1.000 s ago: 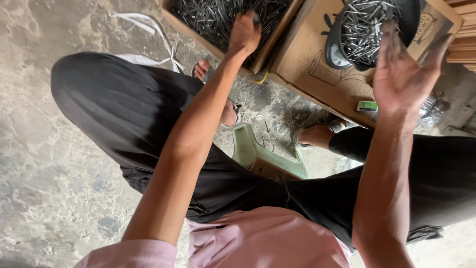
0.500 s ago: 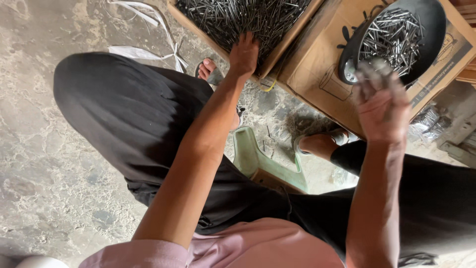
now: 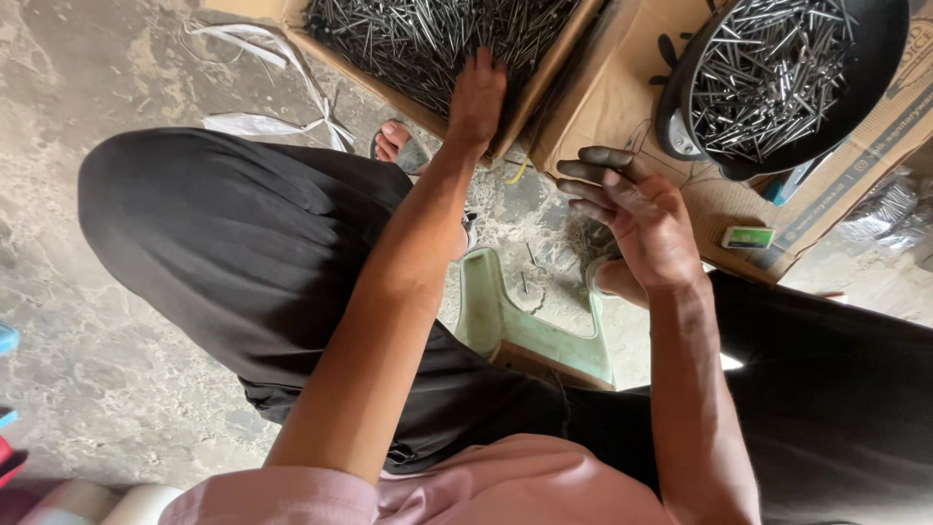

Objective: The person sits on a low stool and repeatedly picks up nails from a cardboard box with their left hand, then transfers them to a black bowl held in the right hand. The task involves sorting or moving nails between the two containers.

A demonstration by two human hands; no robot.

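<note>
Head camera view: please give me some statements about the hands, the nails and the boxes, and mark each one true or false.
1. The left hand reaches into the cardboard box full of loose nails. True.
2. The right hand rests inside the black bowl. False: it hangs in the air with spread fingers, apart from the bowl.
3. The black bowl holds nails. True.
4. The black bowl stands on the bare floor. False: it stands on a flattened brown carton.
5. The right hand holds a bundle of nails. False: no bundle shows in it; the fingers look dark with dirt.
</note>
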